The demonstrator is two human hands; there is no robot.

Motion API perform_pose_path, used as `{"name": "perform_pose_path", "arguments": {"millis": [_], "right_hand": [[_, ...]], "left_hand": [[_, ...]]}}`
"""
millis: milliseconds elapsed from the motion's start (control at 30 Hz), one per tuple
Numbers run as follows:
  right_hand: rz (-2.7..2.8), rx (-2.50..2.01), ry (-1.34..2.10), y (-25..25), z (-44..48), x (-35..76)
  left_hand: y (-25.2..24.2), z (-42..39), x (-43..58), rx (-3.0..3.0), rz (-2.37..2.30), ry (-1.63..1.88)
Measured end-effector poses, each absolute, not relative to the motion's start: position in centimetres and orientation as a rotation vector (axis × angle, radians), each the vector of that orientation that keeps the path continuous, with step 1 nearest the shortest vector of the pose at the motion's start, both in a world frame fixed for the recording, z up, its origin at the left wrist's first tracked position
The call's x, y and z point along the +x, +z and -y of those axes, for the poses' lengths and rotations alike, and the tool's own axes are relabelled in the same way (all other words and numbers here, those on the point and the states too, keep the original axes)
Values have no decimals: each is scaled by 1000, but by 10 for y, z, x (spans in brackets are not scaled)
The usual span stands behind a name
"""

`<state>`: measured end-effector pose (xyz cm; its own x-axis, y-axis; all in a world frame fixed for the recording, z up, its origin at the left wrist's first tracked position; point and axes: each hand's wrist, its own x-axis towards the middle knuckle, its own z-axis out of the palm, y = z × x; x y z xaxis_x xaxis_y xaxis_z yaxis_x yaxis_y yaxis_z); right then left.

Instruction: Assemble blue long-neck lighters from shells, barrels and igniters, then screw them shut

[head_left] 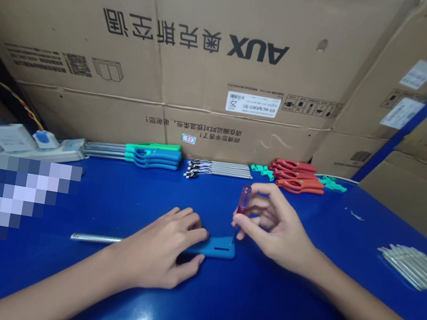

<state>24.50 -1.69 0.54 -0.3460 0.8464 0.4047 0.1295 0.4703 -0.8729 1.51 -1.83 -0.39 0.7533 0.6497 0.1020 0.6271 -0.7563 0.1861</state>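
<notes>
On the blue tabletop lies a long-necked lighter with a blue handle and a thin metal tube pointing left. My left hand grips the blue handle from above, hiding its middle, with the thumb on the near side and fingers on the far side. Upright in my right hand is a screwdriver with a clear purple-red grip, pinched between thumb and fingers. Its tip meets the right end of the lighter handle, near a dark slot.
Along the back lie blue and green lighters, several metal tubes with wires, red-orange handle shells and small green parts. A power strip sits left, bagged tubes right. A cardboard wall stands behind.
</notes>
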Motion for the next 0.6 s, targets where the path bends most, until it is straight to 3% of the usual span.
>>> {"name": "perform_pose_path", "arguments": {"millis": [233, 600], "right_hand": [[1925, -779, 536, 4, 14, 252], [1966, -695, 416, 3, 17, 252]], "left_hand": [[-4, 17, 15, 2806, -1018, 252], [-3, 18, 15, 2816, -1013, 258]]}}
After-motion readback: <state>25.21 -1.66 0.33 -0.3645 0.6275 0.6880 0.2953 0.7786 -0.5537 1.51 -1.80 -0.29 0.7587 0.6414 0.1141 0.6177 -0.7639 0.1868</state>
